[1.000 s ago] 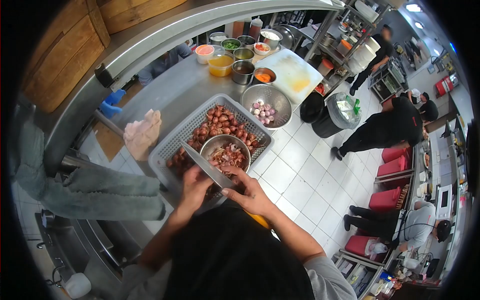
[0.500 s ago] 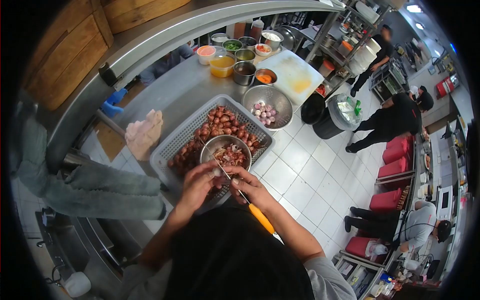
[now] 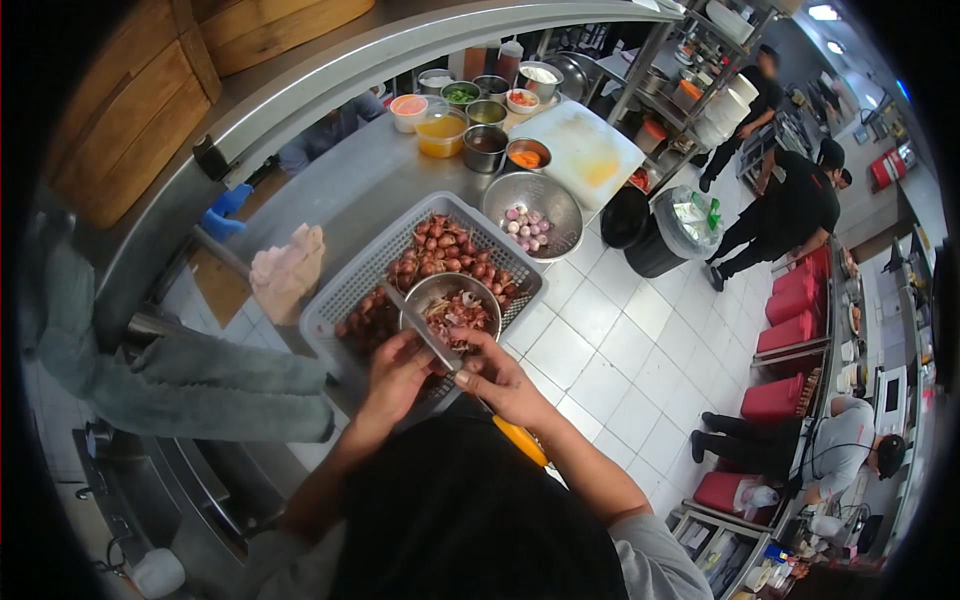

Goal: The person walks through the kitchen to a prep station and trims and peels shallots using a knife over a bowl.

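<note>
The right hand [image 3: 503,382] is closed around the knife [image 3: 424,331], its thumb pressed near the base of the blade, while the left hand [image 3: 397,382] curls inward just beside it, fingers bent; whether it grips anything cannot be told. The knife lies between the two hands, over the near part of the crate [image 3: 370,254], its tip pointing far and to the left. Its blade is long, flat and dull grey, tapering to the tip, and the smooth yellow-orange handle [image 3: 521,442] shows below the right hand, nearer the body.

The crate is grey plastic, roughly rectangular with rounded corners and walls pierced by small holes. In it sit many unpeeled shallots [image 3: 445,243], small, rounded, reddish-brown, some with stringy ends. Among them stands a round metal bowl [image 3: 428,291] heaped with thin, curled, papery peelings [image 3: 460,315] in red and pinkish tones. Just beyond the crate, to the right, a perforated metal colander [image 3: 560,213] holds smooth, pale purple-white peeled shallots [image 3: 527,229]. Farther off lies a white cutting board [image 3: 565,135] with a yellow stain. To the left, a crumpled pinkish cloth [image 3: 288,272] rests on the brushed metal counter [image 3: 370,165]
</note>
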{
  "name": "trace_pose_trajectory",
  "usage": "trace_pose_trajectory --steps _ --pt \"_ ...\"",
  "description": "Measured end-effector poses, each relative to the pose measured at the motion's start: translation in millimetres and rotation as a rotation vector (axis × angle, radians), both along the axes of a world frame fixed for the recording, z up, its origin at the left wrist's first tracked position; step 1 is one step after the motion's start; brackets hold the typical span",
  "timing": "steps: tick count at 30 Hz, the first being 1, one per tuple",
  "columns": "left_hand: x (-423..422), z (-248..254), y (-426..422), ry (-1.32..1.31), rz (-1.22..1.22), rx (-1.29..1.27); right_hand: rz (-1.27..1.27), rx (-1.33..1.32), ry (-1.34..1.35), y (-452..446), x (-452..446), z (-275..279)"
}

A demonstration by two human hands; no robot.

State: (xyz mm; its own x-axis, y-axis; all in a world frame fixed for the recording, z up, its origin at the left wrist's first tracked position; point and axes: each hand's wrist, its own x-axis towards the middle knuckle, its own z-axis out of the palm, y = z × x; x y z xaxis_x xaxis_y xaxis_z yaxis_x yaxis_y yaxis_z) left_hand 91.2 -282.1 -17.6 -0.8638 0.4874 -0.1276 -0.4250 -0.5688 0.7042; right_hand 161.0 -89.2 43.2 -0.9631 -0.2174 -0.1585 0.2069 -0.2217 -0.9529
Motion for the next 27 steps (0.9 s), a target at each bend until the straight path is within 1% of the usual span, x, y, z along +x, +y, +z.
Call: trace_pose_trajectory --steps 2,5,11,14,16,19,22,25,27 --pt "2 2 1 -0.022 0.048 0.021 -0.002 0.02 0.035 -6 2 1" --pt "1 6 0 -0.031 0.016 0.064 0.002 0.037 0.056 -8 3 11" --pt "1 -1 -4 -0.021 0.019 0.022 -0.023 0.105 0.127 -9 4 14" --pt "1 -7 -7 0.025 0.024 0.003 -0.047 0.149 0.139 -12 5 19" --pt "3 4 -5 0.086 0.022 -0.028 -0.051 0.198 0.138 -11 6 18" --pt "3 9 -7 0.142 0.004 -0.063 -0.04 0.189 0.211 -8 4 6" --pt "2 17 -7 0.135 -0.053 -0.06 0.001 -0.092 0.043 -3 2 3" --pt "1 16 -7 0.129 -0.086 -0.062 0.059 -0.297 -0.141 6 1 6" --pt "0 15 -7 0.138 -0.091 -0.072 0.047 -0.235 -0.077 4 2 6"
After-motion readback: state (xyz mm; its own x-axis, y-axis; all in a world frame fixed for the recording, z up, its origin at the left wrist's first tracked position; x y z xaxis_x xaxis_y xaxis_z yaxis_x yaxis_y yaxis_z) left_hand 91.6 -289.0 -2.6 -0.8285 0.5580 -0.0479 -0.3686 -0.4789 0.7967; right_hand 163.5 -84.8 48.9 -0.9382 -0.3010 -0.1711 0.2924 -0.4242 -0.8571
